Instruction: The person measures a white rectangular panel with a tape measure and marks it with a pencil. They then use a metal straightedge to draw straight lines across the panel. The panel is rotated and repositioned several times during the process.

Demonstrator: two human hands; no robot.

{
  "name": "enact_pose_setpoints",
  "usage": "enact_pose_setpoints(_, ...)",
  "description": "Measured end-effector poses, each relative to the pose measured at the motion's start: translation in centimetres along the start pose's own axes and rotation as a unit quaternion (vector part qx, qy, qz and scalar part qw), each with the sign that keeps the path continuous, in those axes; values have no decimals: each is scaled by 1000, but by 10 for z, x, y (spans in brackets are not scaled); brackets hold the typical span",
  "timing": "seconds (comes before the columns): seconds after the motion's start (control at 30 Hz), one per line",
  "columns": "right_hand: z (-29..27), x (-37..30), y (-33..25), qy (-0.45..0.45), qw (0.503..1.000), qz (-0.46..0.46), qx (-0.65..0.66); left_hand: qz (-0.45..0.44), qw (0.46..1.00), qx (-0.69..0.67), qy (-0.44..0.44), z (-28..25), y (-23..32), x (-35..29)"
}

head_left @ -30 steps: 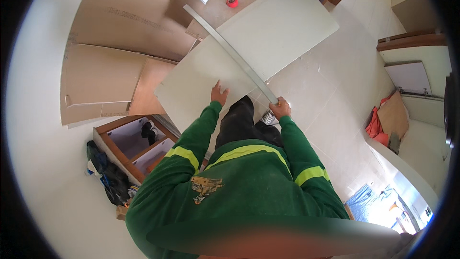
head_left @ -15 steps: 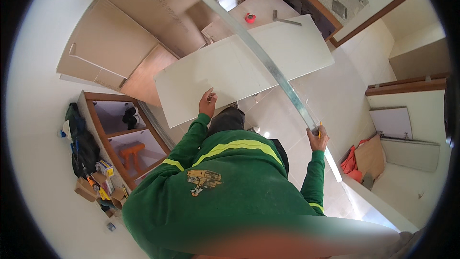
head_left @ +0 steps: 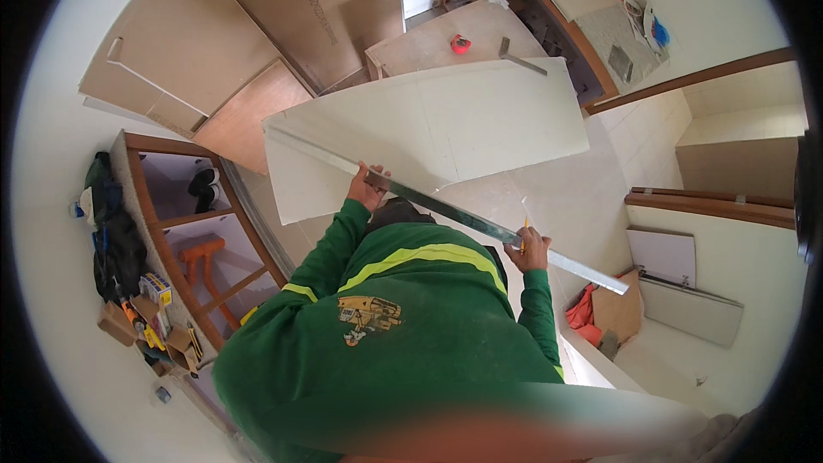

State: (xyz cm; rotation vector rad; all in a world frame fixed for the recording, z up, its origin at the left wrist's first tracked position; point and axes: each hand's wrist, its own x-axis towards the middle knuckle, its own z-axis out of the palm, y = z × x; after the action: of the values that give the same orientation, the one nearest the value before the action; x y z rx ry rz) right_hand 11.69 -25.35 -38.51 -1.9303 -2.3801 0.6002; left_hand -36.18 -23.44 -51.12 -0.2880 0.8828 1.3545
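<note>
White rectangular board (head_left: pixel 493 124), centre of frame; lower edge partly hidden behind the person. Brown wood-framed cabinet (head_left: pixel 182 219), left of frame, open-fronted; bottom cut off by the green sleeve. Long flat silver metal bar (head_left: pixel 454 214) runs diagonally, centre-left to right. Half a second ago only the right hand held it; now swung across, both on it. Its left end fades into the board; can't tell if touching. Left hand (head_left: pixel 366 189) and right hand (head_left: pixel 532 252): apart, each clamped on the bar. Cabinet contents: orange branched object (head_left: pixel 201 250) lower, black object (head_left: pixel 203 189) upper, kind unclear. Thin yellow pencil (head_left: pixel 526 222) in right hand, partly covered by fingers.
</note>
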Motion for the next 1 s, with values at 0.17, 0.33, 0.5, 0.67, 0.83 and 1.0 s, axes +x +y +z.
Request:
enact_pose_setpoints(0.17, -7, 70, -10, -53, 997, -40, -48, 20, 987, -97, 125, -41, -1, 8)
enact_pose_setpoints(0.33, -5, 135, -15, -101, 988, -103, -53, 58, 982, -127, 128, -61, 12, 0)
enact_pose_setpoints(0.5, 12, 190, -14, -174, 970, -137, -101, 113, 958, -174, 199, -71, 0, -4)
enact_pose_setpoints(0.67, 29, 226, 0, -251, 951, -112, -143, 125, 926, -236, 267, -84, -35, -1)
enact_pose_setpoints(0.83, 36, 234, 21, -252, 949, -123, -146, 109, 930, -243, 255, -89, -66, 3)
enact_pose_setpoints(1.0, 40, 241, 34, -264, 949, -116, -128, 119, 916, -260, 283, -87, -83, -1)
